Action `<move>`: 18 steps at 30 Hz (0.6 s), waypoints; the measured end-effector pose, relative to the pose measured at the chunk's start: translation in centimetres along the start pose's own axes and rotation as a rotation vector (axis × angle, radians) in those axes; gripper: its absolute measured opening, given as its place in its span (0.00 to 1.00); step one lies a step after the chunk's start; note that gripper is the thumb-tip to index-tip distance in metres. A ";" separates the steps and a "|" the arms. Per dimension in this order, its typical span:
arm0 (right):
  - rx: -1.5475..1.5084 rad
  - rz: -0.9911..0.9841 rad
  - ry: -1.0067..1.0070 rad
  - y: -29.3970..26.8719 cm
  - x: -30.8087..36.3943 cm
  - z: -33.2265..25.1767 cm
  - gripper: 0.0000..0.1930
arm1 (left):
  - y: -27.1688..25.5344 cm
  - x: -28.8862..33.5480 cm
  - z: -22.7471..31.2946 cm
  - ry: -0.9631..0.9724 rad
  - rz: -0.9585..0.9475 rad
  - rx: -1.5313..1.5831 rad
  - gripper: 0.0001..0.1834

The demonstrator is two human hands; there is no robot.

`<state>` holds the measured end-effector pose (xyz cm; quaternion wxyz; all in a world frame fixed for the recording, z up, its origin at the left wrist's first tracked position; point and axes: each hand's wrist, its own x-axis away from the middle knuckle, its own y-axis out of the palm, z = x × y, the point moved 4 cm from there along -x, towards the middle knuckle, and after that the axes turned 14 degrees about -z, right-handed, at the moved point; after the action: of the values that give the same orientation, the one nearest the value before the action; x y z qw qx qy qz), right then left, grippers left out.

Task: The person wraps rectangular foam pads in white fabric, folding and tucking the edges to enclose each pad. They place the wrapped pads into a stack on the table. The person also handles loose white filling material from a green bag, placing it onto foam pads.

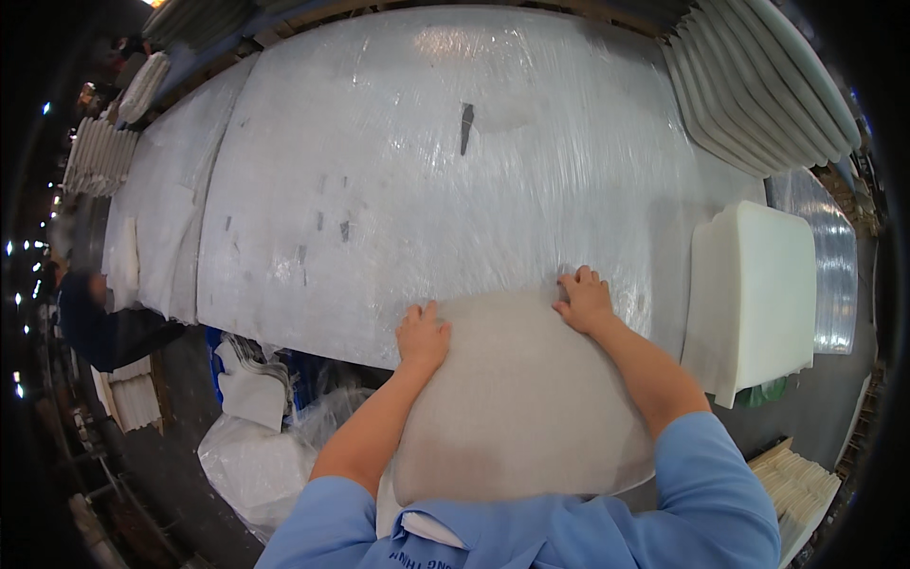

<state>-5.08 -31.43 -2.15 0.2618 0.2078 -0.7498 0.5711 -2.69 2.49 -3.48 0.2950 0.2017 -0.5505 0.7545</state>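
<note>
Left hand [424, 339] and right hand [587, 303] are at far corners of the beige panel [521, 408]. Fingers are slightly spread; if pinching, I cannot tell

The view comes from the left one of two fisheye cameras on the person's head, above the near edge of the tabletop [379, 161], and faces down and forward across it. Nearest the lens is the shirt [716, 484], along the bottom; the left hand [423, 339] and right hand [585, 300] are farther off, by the near edge. The wide lens reaches the far edge, bent into an arc, and takes in floor [180, 460] past the near left corner.
</note>
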 end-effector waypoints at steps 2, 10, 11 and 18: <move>0.030 0.065 -0.058 0.3 -0.6 -0.4 0.19 | 0.4 -0.5 1.2 0.062 0.039 -0.066 0.32; -0.341 0.165 -0.127 0.0 0.8 0.9 0.07 | 0.2 -1.6 2.0 0.287 0.186 -0.042 0.21; -0.370 0.114 -0.066 0.2 0.5 0.8 0.07 | 0.0 -1.6 1.9 0.343 0.180 -0.033 0.18; -0.517 -0.110 0.186 1.5 -2.3 1.1 0.14 | 0.1 -3.2 1.4 0.242 0.179 0.043 0.08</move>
<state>-4.38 -32.04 -4.87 0.4042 0.1211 -0.8310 0.3625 -0.40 0.45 -5.10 0.2864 0.0658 -0.5104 0.8082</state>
